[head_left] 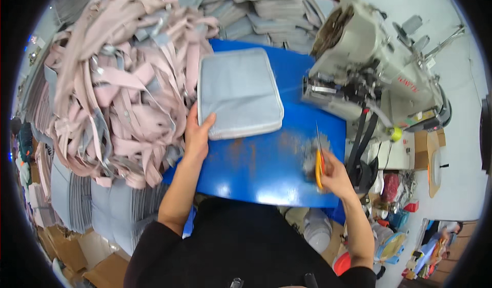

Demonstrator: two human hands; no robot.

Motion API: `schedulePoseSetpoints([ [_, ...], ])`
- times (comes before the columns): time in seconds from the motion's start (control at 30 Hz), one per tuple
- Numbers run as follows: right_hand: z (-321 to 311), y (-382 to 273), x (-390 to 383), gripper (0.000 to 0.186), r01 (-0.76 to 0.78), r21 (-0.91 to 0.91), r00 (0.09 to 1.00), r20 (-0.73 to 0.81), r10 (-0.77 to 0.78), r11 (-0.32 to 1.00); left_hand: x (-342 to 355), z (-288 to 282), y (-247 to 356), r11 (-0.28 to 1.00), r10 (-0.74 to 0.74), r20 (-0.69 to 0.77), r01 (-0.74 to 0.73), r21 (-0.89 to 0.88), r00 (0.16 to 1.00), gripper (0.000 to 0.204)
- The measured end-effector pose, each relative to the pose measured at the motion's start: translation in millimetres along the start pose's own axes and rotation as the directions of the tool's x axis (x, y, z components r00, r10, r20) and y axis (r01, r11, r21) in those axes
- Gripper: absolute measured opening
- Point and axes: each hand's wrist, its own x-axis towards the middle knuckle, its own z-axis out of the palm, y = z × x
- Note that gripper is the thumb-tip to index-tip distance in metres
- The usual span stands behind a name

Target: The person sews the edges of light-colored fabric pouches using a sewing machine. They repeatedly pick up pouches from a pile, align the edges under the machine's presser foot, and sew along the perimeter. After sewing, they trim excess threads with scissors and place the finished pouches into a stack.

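From where I stand: left hand [197, 136] closed on the lower-left edge of a flat, rectangular grey fabric case with pale edging [238, 90], thumb on top. Case is over the far-left part of a glossy blue worktable [256, 177]; can't tell if lifted. Right hand [334, 176] wrapped round yellow-and-orange-handled scissors [319, 169], blades pointing away, near the table's right edge. Tangled pale-pink fabric straps [123, 77] heaped left; off-white industrial sewing machine [405, 85] right.
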Motion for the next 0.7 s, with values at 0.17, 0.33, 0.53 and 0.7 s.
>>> schedulePoseSetpoints([
  [0.17, 54.6, -41.0, 55.9, 0.066, 0.171, -0.518, 0.94, -0.169, -0.296, 0.838, 1.3, -3.2, -4.0, 1.0, -0.022, 0.015, 0.023, -0.014, 1.0, 0.062],
  [0.33, 64.7, -60.6, 94.9, 0.064, 0.17, -0.5, 0.936, -0.188, -0.297, 0.849, 2.2, -5.1, -0.9, 1.0, -0.001, 0.027, 0.001, -0.002, 1.0, 0.063],
  [0.53, 60.5, -41.5, 111.2, 0.058, 0.178, -0.419, 0.919, -0.253, -0.303, 0.891, -3.2, 20.2, 34.2, 0.988, 0.08, -0.01, -0.078, 0.136, 0.997, 0.065],
  [0.7, 50.0, -20.0, 76.0, 0.058, 0.193, -0.477, 0.874, -0.313, -0.371, 0.857, 49.0, 85.5, 79.4, 0.888, 0.42, 0.069, -0.426, 0.174, 0.905, 0.061],
])
